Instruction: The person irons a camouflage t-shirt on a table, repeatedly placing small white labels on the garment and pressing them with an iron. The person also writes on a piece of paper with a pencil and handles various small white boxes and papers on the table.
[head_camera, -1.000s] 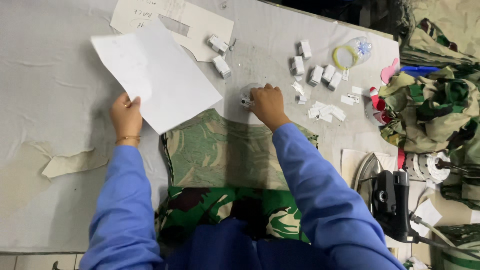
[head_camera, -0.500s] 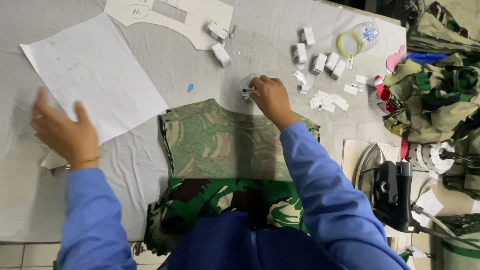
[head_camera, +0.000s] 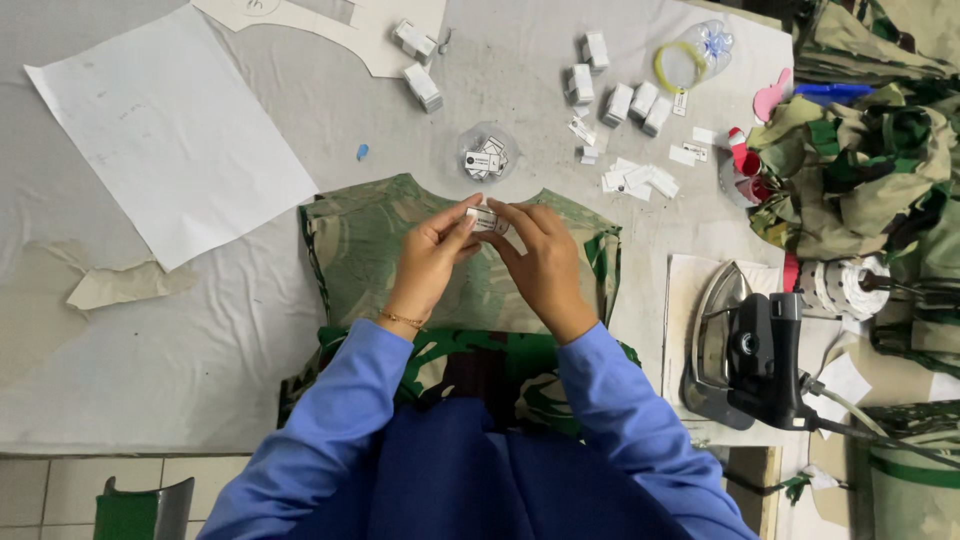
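**Small label held above camouflage panel**

Head view: left hand and right hand raised together over the middle of the surface, fingertips of both pinched narrow on one small white label with dark print. Label held just above the upper edge of a camouflage panel spread flat, neckline curve toward the far side. Nothing yet fixed to the panel, as far as can be seen; label off the cloth and between the fingers, so placement judged as not yet done.

Just beyond the hands, a small clear dish holding a little heap of similar white labels, several left in it. Farther right, white label bundles standing in a loose cluster, with loose white tags scattered beside them. A clear bag near the far edge with a yellow ring and something pale blue inside; contents otherwise hard to make out.

White paper sheet lying well to the left, a torn paper scrap near its lower corner. Black iron resting on its pad at right, well apart from the hands. More camouflage cloth piled at the far right edge.
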